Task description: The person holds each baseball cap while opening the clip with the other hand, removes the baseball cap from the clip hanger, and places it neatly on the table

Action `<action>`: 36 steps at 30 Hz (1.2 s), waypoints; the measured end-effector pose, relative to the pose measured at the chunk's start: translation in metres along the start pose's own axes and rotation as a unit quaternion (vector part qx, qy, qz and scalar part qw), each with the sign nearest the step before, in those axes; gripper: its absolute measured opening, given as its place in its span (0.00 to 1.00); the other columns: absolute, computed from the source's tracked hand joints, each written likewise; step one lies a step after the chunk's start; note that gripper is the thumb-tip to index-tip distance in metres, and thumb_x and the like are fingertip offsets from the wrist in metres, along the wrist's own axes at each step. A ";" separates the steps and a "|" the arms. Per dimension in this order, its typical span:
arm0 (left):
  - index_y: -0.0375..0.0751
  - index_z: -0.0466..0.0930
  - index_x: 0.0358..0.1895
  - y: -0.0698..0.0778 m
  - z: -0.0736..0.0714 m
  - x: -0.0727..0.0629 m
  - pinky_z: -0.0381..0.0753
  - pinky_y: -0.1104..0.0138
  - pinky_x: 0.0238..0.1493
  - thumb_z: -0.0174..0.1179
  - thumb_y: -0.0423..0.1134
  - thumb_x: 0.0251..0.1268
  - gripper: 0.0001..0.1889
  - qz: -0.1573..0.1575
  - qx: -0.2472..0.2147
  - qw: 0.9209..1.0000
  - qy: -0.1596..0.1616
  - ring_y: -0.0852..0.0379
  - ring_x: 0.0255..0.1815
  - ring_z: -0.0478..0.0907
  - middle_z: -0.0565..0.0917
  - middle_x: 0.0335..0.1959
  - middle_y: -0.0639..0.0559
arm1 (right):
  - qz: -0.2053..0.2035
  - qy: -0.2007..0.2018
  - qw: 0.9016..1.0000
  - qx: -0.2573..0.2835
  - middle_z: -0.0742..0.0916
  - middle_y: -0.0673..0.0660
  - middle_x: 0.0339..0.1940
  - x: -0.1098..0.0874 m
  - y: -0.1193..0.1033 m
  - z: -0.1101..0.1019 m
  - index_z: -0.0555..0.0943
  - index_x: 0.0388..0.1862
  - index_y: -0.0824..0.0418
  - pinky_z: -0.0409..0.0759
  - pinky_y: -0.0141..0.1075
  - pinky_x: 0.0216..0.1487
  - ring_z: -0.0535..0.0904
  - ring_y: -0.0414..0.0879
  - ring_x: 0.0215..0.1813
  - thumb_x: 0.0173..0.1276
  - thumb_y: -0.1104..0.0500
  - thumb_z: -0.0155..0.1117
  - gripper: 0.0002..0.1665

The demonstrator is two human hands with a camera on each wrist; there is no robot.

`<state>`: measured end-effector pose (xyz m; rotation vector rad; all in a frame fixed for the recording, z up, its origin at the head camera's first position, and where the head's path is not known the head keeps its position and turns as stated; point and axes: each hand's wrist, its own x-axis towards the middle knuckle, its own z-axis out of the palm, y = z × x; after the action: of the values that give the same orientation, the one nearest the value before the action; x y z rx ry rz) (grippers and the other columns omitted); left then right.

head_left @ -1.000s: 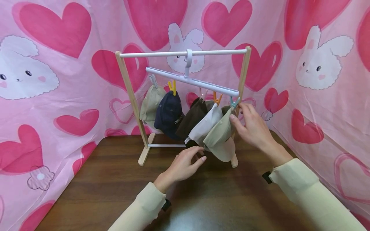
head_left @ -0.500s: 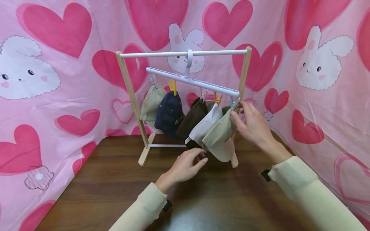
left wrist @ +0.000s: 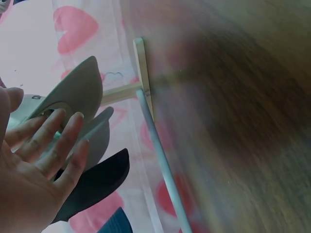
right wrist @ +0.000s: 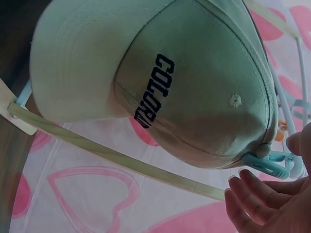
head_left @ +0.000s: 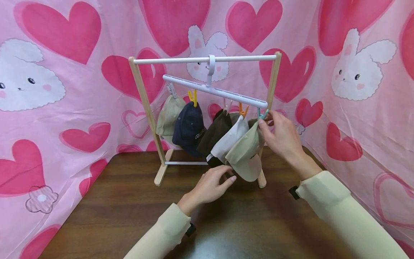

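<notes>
Baseball caps hang by clips from a tilted white hanger [head_left: 215,91]. At its low right end, a teal clip [head_left: 262,114] holds a beige cap [head_left: 244,146] with dark lettering on its front. My right hand [head_left: 283,135] is beside that clip, thumb and fingers apart, with fingertips right at the clip in the right wrist view. My left hand [head_left: 211,183] is below the caps with fingers spread, overlapping the beige brim [left wrist: 80,92] in the left wrist view. Next to it hang a white cap [head_left: 229,138] on an orange clip [head_left: 243,109] and a dark brown cap [head_left: 215,133].
A wooden rack [head_left: 142,97] with a white top rod [head_left: 171,60] carries the hanger on a brown table [head_left: 129,208]. Farther left hang a navy cap [head_left: 189,126] on a yellow clip and another beige cap [head_left: 168,117]. Pink heart-and-rabbit cloth [head_left: 123,28] surrounds the table.
My right hand has risen slightly and come closer to the teal clip. My left hand has shifted a little to the right under the beige cap. The hanger stays tilted.
</notes>
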<state>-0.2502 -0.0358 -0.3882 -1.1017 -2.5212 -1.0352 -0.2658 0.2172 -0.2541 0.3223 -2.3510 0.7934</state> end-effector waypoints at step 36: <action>0.45 0.80 0.37 0.000 0.012 0.014 0.71 0.73 0.24 0.57 0.41 0.78 0.08 0.017 -0.048 0.998 0.042 0.61 0.20 0.72 0.76 0.21 0.55 | 0.004 0.058 0.995 -0.079 0.88 0.60 0.29 0.007 -0.006 0.004 0.86 0.38 0.62 0.75 0.52 0.30 0.81 0.56 0.33 0.76 0.38 0.57 0.29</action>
<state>-0.2589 -0.0192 -0.3907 -1.0968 -2.4030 -1.1782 -0.2703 0.2097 -0.2496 0.1955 -2.2899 0.6091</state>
